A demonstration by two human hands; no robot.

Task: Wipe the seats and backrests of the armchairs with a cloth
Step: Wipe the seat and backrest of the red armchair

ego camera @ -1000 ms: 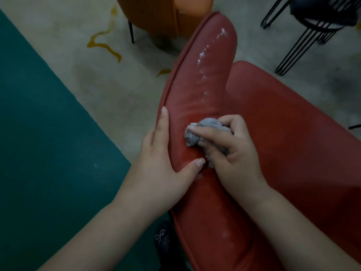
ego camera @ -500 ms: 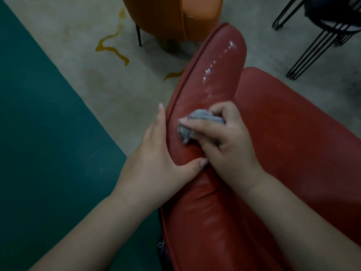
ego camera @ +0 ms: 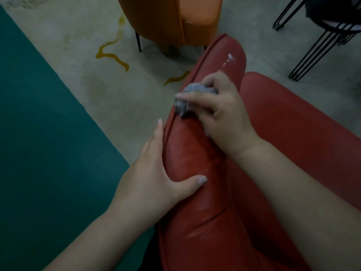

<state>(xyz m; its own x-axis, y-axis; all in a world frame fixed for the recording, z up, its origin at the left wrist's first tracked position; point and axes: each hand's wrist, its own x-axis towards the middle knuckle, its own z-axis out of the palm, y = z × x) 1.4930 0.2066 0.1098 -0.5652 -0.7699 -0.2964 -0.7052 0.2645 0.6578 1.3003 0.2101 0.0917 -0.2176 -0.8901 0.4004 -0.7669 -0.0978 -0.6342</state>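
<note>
I see the right hand (ego camera: 224, 112) clenched around a balled grey cloth (ego camera: 192, 98), pressing it onto the padded top edge of the red armchair (ego camera: 195, 212). The cloth sits under the fingers and thumb, protruding on the hand's left side at the piping seam. Just beyond the right hand, white specks (ego camera: 229, 58) remain on the upholstery near the far end of the edge. The left hand (ego camera: 156, 177) is nearer to me than the right and well apart from the cloth; it grasps the same padded edge, fingers extended down the outer side, thumb laid across the top. To the left of both hands lies grey floor (ego camera: 78, 65) with yellow streaks, then a green mat (ego camera: 39, 143). Beyond the right hand stands an orange chair (ego camera: 168, 18); a black wire-leg chair (ego camera: 322, 32) stands to its far right.
</note>
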